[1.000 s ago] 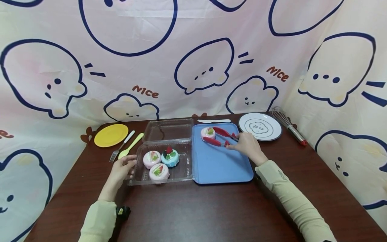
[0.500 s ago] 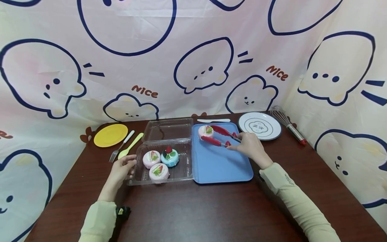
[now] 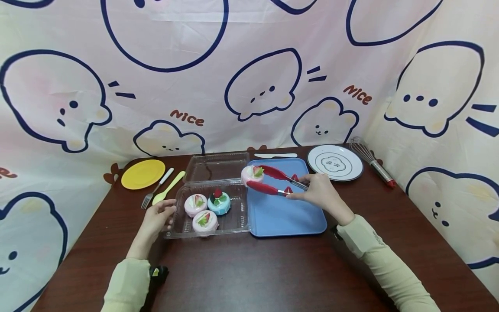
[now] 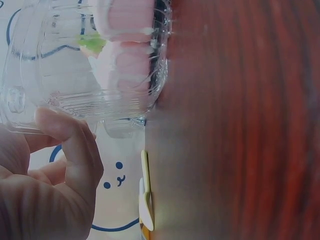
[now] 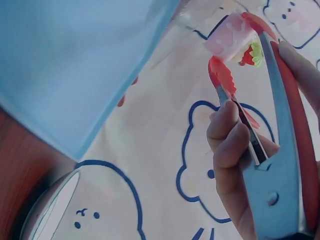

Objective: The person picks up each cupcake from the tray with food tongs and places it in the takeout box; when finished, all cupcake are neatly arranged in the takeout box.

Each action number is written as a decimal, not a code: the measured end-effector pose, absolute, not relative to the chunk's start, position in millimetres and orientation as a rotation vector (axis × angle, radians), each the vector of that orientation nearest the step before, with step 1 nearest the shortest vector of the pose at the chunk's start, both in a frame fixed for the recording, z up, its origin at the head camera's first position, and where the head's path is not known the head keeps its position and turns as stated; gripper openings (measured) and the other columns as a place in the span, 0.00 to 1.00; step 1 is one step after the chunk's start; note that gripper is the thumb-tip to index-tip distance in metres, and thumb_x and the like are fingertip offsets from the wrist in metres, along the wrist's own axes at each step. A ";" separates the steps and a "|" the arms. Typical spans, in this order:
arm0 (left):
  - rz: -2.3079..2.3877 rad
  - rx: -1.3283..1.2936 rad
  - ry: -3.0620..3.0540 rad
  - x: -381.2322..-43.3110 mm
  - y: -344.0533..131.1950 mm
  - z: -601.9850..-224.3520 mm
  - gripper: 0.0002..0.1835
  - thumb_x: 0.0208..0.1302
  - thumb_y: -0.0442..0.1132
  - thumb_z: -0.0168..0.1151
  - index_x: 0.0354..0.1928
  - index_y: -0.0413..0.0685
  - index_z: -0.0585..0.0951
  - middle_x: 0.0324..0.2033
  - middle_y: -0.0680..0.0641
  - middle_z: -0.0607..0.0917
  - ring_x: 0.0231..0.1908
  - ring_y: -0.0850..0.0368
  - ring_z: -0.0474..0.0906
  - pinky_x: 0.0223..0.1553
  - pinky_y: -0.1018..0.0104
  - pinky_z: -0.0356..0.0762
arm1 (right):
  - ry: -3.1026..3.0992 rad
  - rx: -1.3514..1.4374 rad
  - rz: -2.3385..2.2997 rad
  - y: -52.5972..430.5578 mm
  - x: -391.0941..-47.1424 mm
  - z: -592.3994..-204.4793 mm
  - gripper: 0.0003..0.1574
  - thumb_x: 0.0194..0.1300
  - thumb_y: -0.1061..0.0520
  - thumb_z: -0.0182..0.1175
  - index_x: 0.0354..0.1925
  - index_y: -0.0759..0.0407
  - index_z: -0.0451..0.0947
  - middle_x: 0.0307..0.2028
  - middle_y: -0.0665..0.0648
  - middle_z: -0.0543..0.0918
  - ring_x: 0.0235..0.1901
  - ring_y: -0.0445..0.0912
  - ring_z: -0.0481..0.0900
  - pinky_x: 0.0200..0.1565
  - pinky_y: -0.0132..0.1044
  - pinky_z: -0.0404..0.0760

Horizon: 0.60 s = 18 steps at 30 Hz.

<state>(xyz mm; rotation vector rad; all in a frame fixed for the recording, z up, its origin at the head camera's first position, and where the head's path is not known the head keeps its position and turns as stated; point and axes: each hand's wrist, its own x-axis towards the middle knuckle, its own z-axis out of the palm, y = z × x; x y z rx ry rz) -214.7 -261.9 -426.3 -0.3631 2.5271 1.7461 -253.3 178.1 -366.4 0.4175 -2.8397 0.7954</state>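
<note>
My right hand grips red-and-metal tongs. Between the red tips of the tongs is a pink toy cake with a strawberry and green leaf on top, held up over the left edge of the blue tray. My left hand pinches the left rim of an opened clear plastic box. Inside that box sit a pink cake, a blue cake with a red berry and another pink cake nearest the front.
Left of the box lie a yellow plate, a fork and a yellow-green spoon. Behind the tray is a white knife. A white plate and a whisk stand at the back right, before a printed cloth backdrop.
My right hand has lifted the pink cake with the tongs off the tray's back left corner and carried it left, towards the box. The left hand stays at the box rim.
</note>
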 end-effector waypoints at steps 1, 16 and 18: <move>1.744 -0.363 2.529 -214.7 -262.0 -426.2 0.21 0.68 0.39 0.47 0.61 0.39 0.65 0.36 0.45 0.70 0.22 0.61 0.69 0.21 0.69 0.73 | -2.846 0.431 0.804 177.1 -251.2 -365.2 0.41 0.36 0.35 0.72 0.42 0.63 0.80 0.31 0.56 0.82 0.28 0.45 0.72 0.25 0.34 0.70; 1.756 -0.358 2.512 -213.6 -261.7 -425.3 0.22 0.67 0.39 0.47 0.61 0.39 0.64 0.34 0.46 0.70 0.22 0.61 0.69 0.21 0.68 0.72 | -2.893 0.694 0.860 154.1 -224.0 -357.9 0.39 0.35 0.35 0.72 0.40 0.60 0.81 0.30 0.49 0.82 0.27 0.42 0.72 0.23 0.33 0.71; 1.753 -0.363 2.514 -214.0 -261.5 -425.1 0.22 0.68 0.40 0.47 0.61 0.39 0.64 0.34 0.46 0.70 0.22 0.61 0.69 0.21 0.68 0.72 | -2.893 0.726 0.833 150.6 -222.6 -358.5 0.38 0.35 0.34 0.72 0.39 0.60 0.81 0.28 0.47 0.81 0.26 0.42 0.71 0.24 0.33 0.71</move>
